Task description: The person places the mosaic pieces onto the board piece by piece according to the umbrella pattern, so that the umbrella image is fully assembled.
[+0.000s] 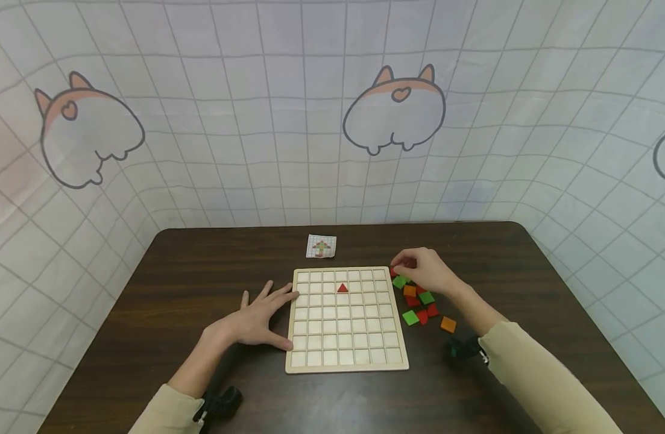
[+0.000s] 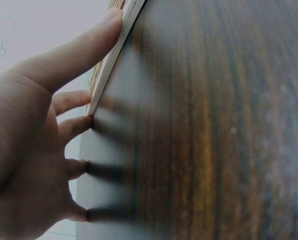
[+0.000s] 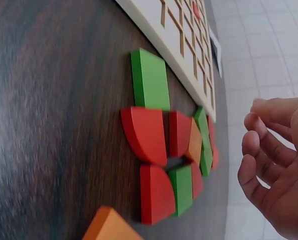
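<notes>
1. Watching through the head camera, I have the gridded board (image 1: 347,369) at the lower centre of the frame, flat on the dark table (image 1: 148,325).
2. On it I see one red triangle (image 1: 342,289), in the middle column, second row from the top.
3. The left hand (image 1: 256,319) is left of centre, fingers spread, thumb and forefinger touching the board's left edge; my left wrist view shows that thumb on the rim at upper left.
4. The right hand (image 1: 430,271) is right of centre, bent fingertips over the top end of the scattered pieces. I cannot tell whether they pinch one.
5. Those pieces lie just beside the board's right edge: a green piece (image 3: 153,80) at upper middle of my right wrist view, a red quarter-round piece (image 3: 149,132) touching it below, and an orange piece (image 1: 448,324) apart at the head view's lower right.
6. Above the board I see a small pattern card (image 1: 321,246).
</notes>
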The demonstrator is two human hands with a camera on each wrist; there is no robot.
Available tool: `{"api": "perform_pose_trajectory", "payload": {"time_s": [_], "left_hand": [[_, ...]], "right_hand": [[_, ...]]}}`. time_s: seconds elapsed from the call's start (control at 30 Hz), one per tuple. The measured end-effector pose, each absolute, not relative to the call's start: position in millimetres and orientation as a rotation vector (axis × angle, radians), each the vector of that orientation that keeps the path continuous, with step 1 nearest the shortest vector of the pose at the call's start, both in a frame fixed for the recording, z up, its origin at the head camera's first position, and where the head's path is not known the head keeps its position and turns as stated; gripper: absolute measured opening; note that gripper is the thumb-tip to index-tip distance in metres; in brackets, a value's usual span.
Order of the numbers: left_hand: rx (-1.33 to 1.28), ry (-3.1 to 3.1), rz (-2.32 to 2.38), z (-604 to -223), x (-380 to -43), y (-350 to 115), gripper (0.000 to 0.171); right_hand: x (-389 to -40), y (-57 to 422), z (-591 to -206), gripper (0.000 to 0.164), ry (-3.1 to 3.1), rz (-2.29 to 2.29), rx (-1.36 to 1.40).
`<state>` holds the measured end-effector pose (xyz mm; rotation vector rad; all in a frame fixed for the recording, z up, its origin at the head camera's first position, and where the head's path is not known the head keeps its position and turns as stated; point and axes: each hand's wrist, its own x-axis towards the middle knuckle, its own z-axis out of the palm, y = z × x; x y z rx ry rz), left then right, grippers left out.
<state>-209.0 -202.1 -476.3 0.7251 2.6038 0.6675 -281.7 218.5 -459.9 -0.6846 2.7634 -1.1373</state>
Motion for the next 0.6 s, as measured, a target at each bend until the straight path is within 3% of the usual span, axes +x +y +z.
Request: {"api": "perform_pose_trajectory", "payload": {"time_s": [0.4,0.6], "left_hand": [[0.735,2.594,0.673,-476.4,-207.9,-202.1,0.107],[0.733,2.599,0.665,-478.4,-208.6,-202.7,0.107]], "right_hand": [[-296.2,233.0,-477.3,0.014,2.843,-1.088,-0.536],[-300.6,234.3,-481.2,0.020,2.865,-1.045,-0.552]]}}
